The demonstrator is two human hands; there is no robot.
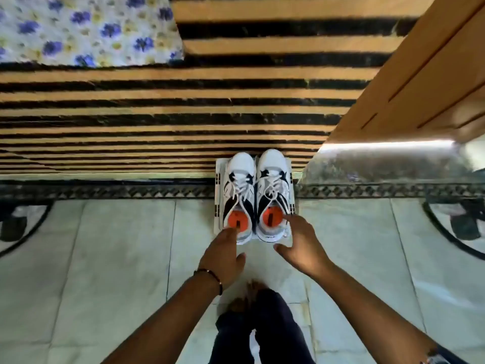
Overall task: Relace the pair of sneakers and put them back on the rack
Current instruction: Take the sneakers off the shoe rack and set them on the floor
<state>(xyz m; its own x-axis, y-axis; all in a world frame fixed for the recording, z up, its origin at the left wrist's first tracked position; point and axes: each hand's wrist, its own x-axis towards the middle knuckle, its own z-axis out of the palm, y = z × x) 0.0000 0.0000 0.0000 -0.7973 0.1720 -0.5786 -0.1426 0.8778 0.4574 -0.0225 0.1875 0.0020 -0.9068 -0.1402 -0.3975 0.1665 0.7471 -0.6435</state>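
Two white sneakers with dark panels and orange insoles stand side by side, toes away from me: the left sneaker (240,190) and the right sneaker (273,187). Both are laced with white laces. They rest on a small white rack (218,195) on the floor. My left hand (223,254) reaches to the left sneaker's heel, fingertips at its orange opening. My right hand (298,243) is spread at the right sneaker's heel, index finger touching its collar. Neither hand visibly grips a shoe.
A striped orange-and-black slatted surface (157,114) lies beyond the rack, with a floral cloth (86,30) at the far left. A wooden panel (420,82) rises on the right. Pale floor tiles (105,258) surround my feet (249,298). Dark curved metal legs (462,227) stand at both sides.
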